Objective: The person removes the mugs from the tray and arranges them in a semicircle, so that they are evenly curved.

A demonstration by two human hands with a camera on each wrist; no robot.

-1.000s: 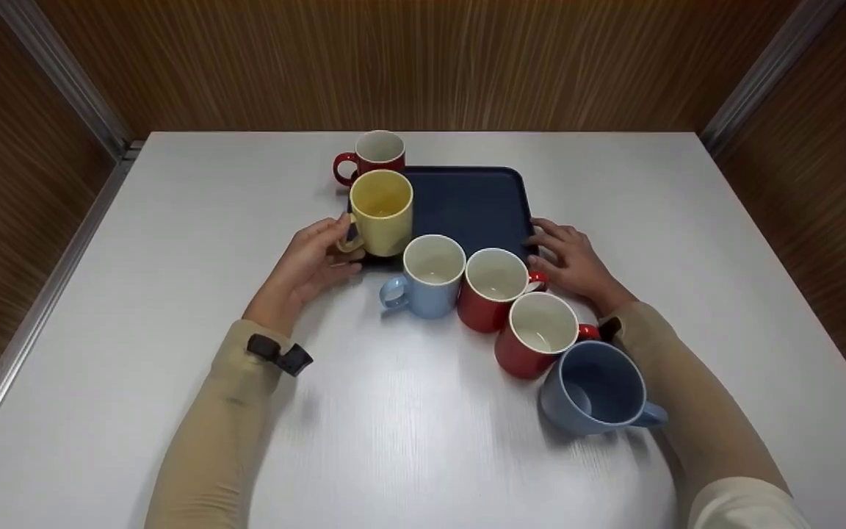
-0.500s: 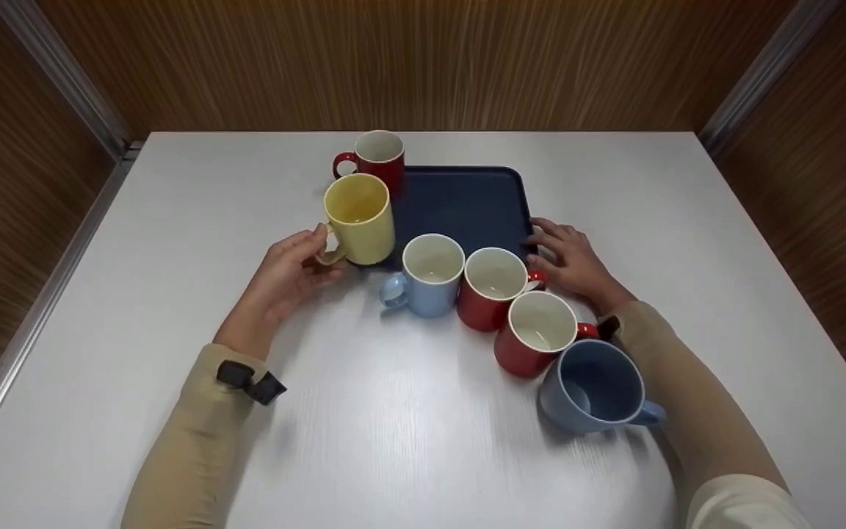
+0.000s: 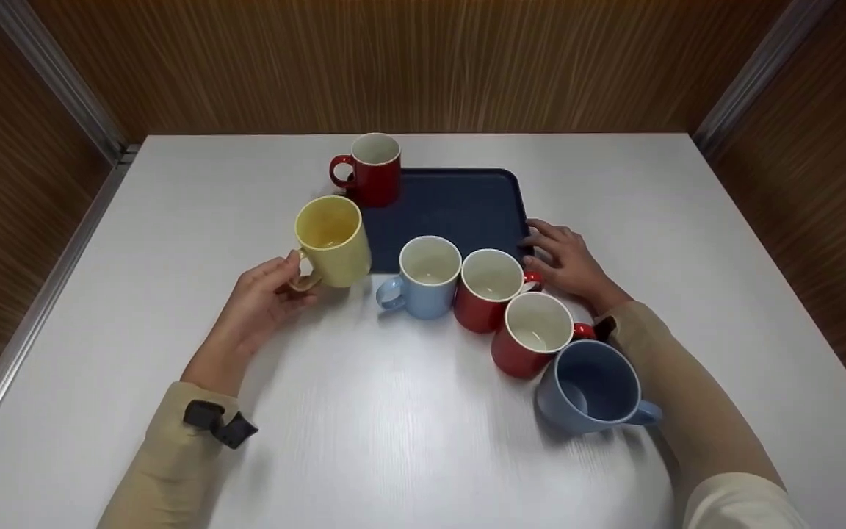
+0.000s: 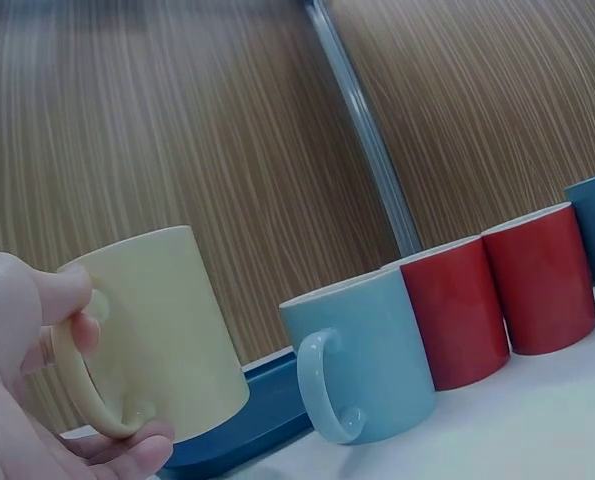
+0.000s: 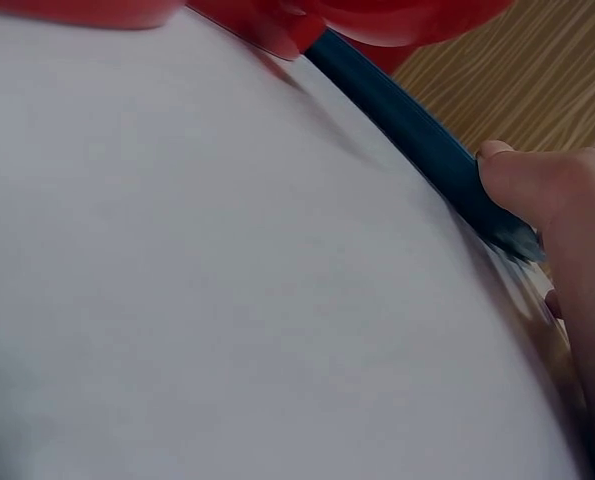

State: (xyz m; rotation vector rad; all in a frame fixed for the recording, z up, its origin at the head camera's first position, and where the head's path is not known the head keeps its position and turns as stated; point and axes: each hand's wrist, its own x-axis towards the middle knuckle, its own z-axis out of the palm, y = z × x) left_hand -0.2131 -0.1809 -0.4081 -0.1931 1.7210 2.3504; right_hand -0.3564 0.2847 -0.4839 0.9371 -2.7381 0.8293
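My left hand (image 3: 265, 301) pinches the handle of a yellow mug (image 3: 342, 261), thumb on top and fingers below. The mug tilts slightly and overlaps the near left corner of a dark blue tray (image 3: 452, 202) in the head view. My right hand (image 3: 570, 261) touches the tray's right edge with spread, relaxed fingers; in the right wrist view its thumb (image 5: 517, 185) rests at the tray's corner. A red mug (image 3: 379, 184) stands at the tray's far left corner, handle to the left. A light blue mug (image 3: 430, 294) stands at the tray's front edge, near the yellow one.
From the light blue mug, a row runs toward the front right: a red mug (image 3: 478, 308), another red mug (image 3: 518, 353) and a wide blue-grey mug (image 3: 577, 404) beside my right forearm. The white table (image 3: 393, 455) ends at wood-grain walls (image 3: 423, 66).
My left hand has drawn the yellow mug left and toward me, off most of the tray, exposing more of the far red mug. My right hand and the other mugs stay in place.
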